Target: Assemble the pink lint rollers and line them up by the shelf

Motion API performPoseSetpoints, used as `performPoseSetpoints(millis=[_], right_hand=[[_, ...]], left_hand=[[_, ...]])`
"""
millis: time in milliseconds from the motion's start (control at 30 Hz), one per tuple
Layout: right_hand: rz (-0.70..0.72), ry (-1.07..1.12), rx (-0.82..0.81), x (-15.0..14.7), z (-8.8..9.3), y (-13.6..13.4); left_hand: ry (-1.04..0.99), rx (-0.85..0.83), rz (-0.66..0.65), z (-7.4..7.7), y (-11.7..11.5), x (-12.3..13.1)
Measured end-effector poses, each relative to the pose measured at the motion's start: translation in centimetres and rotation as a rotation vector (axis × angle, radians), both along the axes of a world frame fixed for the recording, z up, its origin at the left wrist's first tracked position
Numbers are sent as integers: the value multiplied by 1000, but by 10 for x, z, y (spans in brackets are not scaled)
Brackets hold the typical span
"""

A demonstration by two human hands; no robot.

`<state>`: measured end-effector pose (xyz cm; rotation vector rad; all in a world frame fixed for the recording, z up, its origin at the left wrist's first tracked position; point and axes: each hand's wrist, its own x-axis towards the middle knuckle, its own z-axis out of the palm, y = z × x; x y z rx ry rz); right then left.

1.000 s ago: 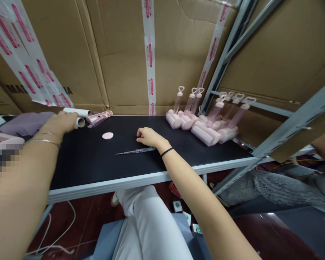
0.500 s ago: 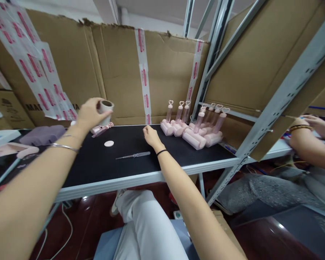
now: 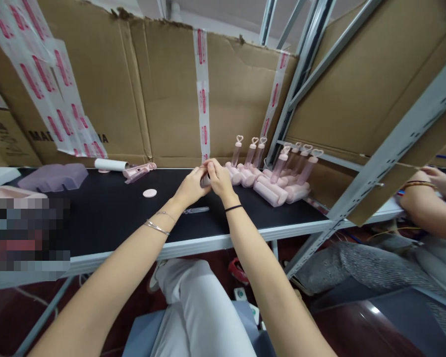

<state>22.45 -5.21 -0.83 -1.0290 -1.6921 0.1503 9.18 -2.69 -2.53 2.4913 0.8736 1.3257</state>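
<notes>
My left hand (image 3: pixel 191 187) and my right hand (image 3: pixel 220 181) are together above the black table mat. Between them shows a small part of a pale hollow cylinder (image 3: pixel 205 181), mostly covered by fingers. The left fingers wrap round it; the right fingertips press at its upper side, and anything else in them is hidden. Below the hands lies a clear-handled screwdriver (image 3: pixel 196 210), its shaft partly behind my left wrist. A round pale pink disc (image 3: pixel 149 193) rests flat to the left. Behind it are a pink clip-like part (image 3: pixel 139 172) and a white tube (image 3: pixel 111 164) lying down.
Several pink cylinders with clear stems and heart-shaped tops (image 3: pixel 269 190) stand at the right. A purple moulded piece (image 3: pixel 54 177) lies at the far left. Cardboard (image 3: pixel 171 99) walls the back. A metal upright (image 3: pixel 357 173) stands at the right; beyond it is another person's arm (image 3: pixel 425 201).
My left hand has moved right and down with the pale hollow cylinder, bringing it to my right hand. The white tube, earlier mostly behind my left arm, now shows.
</notes>
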Motion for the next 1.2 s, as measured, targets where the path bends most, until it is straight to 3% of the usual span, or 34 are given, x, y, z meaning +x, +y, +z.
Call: performPoseSetpoints(millis=[133, 300, 467, 533, 600, 667, 733, 800, 933, 1000, 1067, 1133, 1200], right_hand=[[106, -41, -8, -6, -2, -1], [135, 149, 22, -7, -10, 8], [82, 178, 160, -6, -14, 16], [74, 137, 168, -6, -13, 17], [75, 78, 126, -6, -14, 16], [79, 7, 56, -6, -15, 16], [85, -60, -10, -5, -17, 16], [84, -100, -55, -5, -20, 16], [-7, -5, -118, -5, -20, 17], [-72, 192, -100, -7, -18, 18], [-81, 490, -111, -11, -15, 20], [-14, 797, -177, -16, -14, 22], [74, 1027, -239, -21, -14, 23]], left_hand=[[-101, -55, 40, -3, 2, -7], [-184, -145, 41, -7, 3, -6], [-48, -276, 80, 3, 1, -17], [81, -239, 276, 12, -2, -30], [248, -235, 630, 21, -4, -46], [442, -438, 932, 26, -3, -61], [579, -666, 1042, 28, 0, -72], [638, -723, 1029, 28, 4, -77], [559, -570, 942, 22, 8, -74], [358, -505, 772, 17, 10, -64], [57, -496, 499, 11, 13, -51], [-235, -510, 227, 4, 17, -37], [-405, -451, 95, -3, 21, -26]])
